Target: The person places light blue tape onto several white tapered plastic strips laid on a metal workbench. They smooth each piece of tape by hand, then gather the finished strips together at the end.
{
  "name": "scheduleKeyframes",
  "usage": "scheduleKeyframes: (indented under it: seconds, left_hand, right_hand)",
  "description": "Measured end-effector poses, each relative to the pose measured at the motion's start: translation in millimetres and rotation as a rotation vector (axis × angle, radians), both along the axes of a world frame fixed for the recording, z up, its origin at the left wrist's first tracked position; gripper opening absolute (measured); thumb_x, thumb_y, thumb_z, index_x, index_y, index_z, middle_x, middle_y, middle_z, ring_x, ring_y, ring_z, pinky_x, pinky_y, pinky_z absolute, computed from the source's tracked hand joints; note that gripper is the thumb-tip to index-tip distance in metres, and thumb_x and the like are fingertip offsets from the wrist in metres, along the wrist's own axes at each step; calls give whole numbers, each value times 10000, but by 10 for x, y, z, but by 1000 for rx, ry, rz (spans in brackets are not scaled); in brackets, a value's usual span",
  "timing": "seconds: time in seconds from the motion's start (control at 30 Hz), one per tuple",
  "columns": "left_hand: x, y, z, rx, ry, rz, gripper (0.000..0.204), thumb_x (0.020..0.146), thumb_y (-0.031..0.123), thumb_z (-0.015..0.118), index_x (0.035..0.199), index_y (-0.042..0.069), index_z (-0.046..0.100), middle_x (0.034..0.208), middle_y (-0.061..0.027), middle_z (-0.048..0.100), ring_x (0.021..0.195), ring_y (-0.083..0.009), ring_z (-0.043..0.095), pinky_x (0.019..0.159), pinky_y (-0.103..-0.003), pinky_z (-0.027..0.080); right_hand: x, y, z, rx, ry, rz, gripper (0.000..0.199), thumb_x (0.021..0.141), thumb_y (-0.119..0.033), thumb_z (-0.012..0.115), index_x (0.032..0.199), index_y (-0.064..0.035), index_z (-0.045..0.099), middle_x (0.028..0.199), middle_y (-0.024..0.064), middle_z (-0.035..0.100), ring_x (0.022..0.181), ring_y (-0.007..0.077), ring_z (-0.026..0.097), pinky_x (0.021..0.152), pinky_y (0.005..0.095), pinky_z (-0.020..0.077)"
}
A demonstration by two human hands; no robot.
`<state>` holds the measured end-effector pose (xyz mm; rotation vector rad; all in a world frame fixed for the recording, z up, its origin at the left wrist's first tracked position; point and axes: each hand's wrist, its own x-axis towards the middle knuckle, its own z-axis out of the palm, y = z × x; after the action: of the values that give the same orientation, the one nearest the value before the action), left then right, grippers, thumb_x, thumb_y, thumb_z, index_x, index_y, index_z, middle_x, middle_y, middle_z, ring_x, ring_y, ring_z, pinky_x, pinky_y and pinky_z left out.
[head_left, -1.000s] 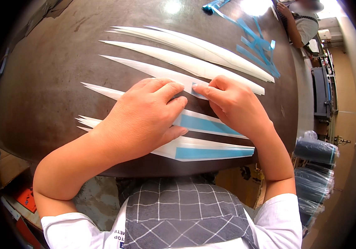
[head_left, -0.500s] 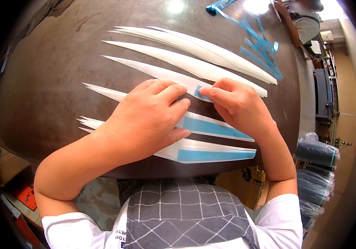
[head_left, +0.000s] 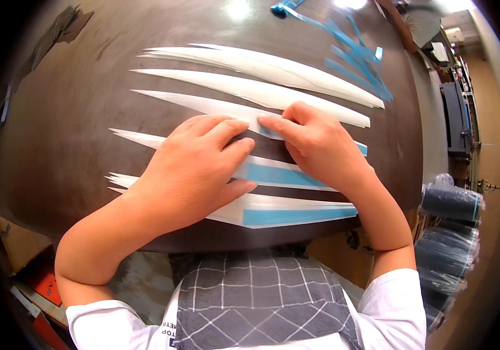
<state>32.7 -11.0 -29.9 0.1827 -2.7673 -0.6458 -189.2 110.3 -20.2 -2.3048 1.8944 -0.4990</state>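
Observation:
A white, pointed, leaf-shaped piece (head_left: pixel 197 104) lies across the middle of the table. My left hand (head_left: pixel 194 163) rests with its fingertips at this piece's near edge, fingers apart and thumb stretched out. The curled fingers of my right hand (head_left: pixel 320 143) pinch blue tape (head_left: pixel 268 133) against the piece, thumb and index close together at the tape's left end. Most of that tape is under the hand; its far right end shows past my wrist. Nearer me lie a second white piece with a blue strip (head_left: pixel 285 175) and a stack of white pieces with another blue strip (head_left: pixel 296 216).
Farther off lie a single-looking white piece (head_left: pixel 250 90) and a white stack (head_left: pixel 273 67). Loose blue tape strips (head_left: pixel 355 58) are tangled at the far right, a person's arm (head_left: pixel 399 26) beyond. Plastic-wrapped dark rolls (head_left: pixel 451 204) stand right of the table (head_left: pixel 75 151).
My right hand has slid slightly left along the piece, covering more of the tape's left end. The tape's right end now shows beyond my wrist. The whole view has shifted a little.

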Motion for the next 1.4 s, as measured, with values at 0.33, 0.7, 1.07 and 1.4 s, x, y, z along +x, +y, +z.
scheduleKeyframes:
  seconds: [0.33, 0.7, 1.07, 1.4]
  left_hand:
    - [-175, 122, 8, -164, -99, 101, 720, 786, 334, 826, 1429, 127, 578, 1235, -91, 522, 1173, -307, 492, 1040, -458, 402]
    - [-240, 149, -29, -258, -164, 107, 656, 912, 483, 661, 1420, 74, 587, 1259, -122, 507, 1192, -318, 465, 1077, -461, 354]
    - [-342, -107, 112, -79, 37, 83, 321, 876, 32, 705, 1192, 52, 650, 1129, -119, 639, 985, -294, 640, 823, -371, 535]
    - [-584, -172, 380, 10, -373, 199, 220, 807, 29, 686, 1024, 40, 646, 1027, -91, 625, 891, -243, 612, 808, -354, 521]
  right_hand:
    - [-60, 604, -23, -239, -60, -306, 507, 883, 16, 680, 1379, 10, 573, 1145, 201, 700, 1055, 373, 678, 936, 467, 542]
    - [-204, 1399, -118, 106, 102, -541, 795, 1004, -441, 590, 1554, 71, 328, 1575, 251, 423, 1516, 345, 349, 1266, 495, 184]
    - [-581, 1216, 169, -21, -129, -535, 320, 864, -79, 700, 1159, 22, 627, 1178, 220, 648, 1149, 408, 597, 1005, 448, 487]
    - [-747, 947, 234, 139, 43, -468, 125, 811, -34, 694, 877, 10, 598, 950, 166, 650, 970, 362, 634, 875, 435, 509]
